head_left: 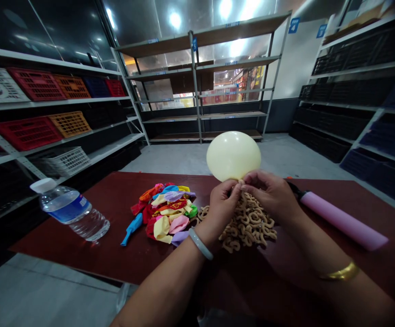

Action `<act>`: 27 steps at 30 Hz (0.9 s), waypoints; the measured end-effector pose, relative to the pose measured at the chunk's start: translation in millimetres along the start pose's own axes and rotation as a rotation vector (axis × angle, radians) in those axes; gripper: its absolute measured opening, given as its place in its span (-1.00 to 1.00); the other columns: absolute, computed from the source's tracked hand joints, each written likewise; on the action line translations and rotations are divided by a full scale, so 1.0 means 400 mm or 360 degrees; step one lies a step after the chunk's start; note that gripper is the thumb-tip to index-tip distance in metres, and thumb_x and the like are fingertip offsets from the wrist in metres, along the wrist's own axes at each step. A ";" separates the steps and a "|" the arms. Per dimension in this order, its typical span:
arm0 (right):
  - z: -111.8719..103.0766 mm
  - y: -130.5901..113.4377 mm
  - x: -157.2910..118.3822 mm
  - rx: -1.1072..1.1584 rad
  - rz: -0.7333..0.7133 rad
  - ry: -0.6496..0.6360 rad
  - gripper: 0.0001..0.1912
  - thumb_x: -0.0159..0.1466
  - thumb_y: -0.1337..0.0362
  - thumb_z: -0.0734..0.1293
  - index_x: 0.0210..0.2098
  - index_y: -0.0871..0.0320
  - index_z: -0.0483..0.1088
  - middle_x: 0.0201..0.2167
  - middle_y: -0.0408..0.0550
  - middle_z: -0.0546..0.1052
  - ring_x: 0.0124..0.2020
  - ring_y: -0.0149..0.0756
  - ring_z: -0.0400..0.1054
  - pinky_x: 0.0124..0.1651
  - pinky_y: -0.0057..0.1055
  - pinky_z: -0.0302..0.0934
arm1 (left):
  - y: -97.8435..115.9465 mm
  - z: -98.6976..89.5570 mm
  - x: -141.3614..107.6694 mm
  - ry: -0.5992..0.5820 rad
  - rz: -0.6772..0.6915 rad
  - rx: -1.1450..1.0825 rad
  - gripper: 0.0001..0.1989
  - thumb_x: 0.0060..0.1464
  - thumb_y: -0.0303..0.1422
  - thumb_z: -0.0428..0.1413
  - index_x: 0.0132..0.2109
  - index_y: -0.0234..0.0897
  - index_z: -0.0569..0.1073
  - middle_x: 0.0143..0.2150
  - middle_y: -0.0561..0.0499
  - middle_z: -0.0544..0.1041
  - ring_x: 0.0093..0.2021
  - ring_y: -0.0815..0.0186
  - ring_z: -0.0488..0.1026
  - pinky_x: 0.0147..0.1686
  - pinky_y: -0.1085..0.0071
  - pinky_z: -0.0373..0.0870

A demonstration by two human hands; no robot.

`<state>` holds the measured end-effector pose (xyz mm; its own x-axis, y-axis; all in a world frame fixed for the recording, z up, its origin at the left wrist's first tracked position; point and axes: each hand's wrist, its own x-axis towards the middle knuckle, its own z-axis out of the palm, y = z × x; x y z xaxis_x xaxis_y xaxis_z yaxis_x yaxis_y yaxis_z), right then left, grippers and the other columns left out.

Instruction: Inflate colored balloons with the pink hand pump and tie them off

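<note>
A pale yellow inflated balloon stands above my two hands, its neck pointing down toward me. My left hand pinches at the neck from the left, thumb and forefinger together. From the right, my right hand pinches at the same spot, its fingertips meeting the left ones. Something small and tan shows between the fingertips; its kind is too small to make out. Beneath the hands lies a heap of tan curved rings. Left of it is a pile of uninflated balloons in many colours.
On the dark red table, a water bottle with a white cap stands at the left. A pink hand pump lies at the right. Shelves stand behind, with coloured crates on the left rack.
</note>
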<state>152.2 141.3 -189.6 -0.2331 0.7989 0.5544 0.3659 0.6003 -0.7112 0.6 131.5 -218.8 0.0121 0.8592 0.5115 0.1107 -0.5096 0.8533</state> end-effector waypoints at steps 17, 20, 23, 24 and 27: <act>-0.012 0.004 0.009 0.0287 0.0219 -0.0100 -0.85 0.16 0.16 0.39 -0.37 0.10 0.46 -0.40 -0.10 0.52 -0.37 -0.29 0.39 -0.30 -0.34 0.27 | 0.001 -0.004 -0.007 -0.0043 0.0003 0.0156 -0.76 0.18 -0.23 0.06 -0.31 -0.29 0.50 -0.37 0.02 0.50 -0.32 0.32 0.39 -0.28 0.44 0.29; -0.004 0.004 0.005 -0.0068 0.0086 -0.0053 -0.87 0.21 0.19 0.33 -0.37 0.11 0.43 -0.41 -0.08 0.50 -0.33 -0.26 0.37 -0.26 -0.31 0.24 | 0.002 -0.007 -0.010 -0.0030 0.0092 0.0342 -0.74 0.22 -0.25 0.03 -0.35 -0.29 0.48 -0.39 0.01 0.48 -0.34 0.32 0.37 -0.29 0.43 0.28; 0.005 -0.009 -0.004 -0.0363 -0.0122 0.0071 -0.89 0.27 0.23 0.28 -0.35 0.12 0.38 -0.36 -0.04 0.47 -0.28 -0.22 0.35 -0.21 -0.28 0.21 | 0.003 -0.006 -0.011 0.0023 0.0068 0.0291 -0.75 0.22 -0.26 0.03 -0.33 -0.29 0.48 -0.38 0.00 0.49 -0.33 0.32 0.37 -0.28 0.42 0.29; 0.009 -0.015 -0.008 -0.0425 -0.0182 0.0113 -0.89 0.29 0.23 0.26 -0.35 0.12 0.35 -0.35 -0.03 0.46 -0.26 -0.21 0.34 -0.20 -0.27 0.20 | 0.005 -0.004 -0.012 0.0036 0.0045 0.0230 -0.76 0.22 -0.25 0.03 -0.31 -0.30 0.49 -0.36 0.00 0.50 -0.32 0.31 0.38 -0.27 0.42 0.30; 0.022 -0.027 -0.016 -0.0540 -0.0320 0.0216 -0.87 0.33 0.22 0.21 -0.33 0.11 0.30 -0.34 0.00 0.43 -0.24 -0.20 0.31 -0.16 -0.24 0.18 | 0.013 0.002 -0.014 0.0049 -0.0011 0.0045 -0.73 0.22 -0.20 0.04 -0.29 -0.30 0.49 -0.35 0.00 0.49 -0.31 0.32 0.38 -0.27 0.43 0.31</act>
<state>141.9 129.9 -189.1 -0.2176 0.6414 0.7357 0.6068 0.6793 -0.4128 1.8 124.2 -217.3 -0.0192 0.8606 0.5089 0.1387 -0.5018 0.8538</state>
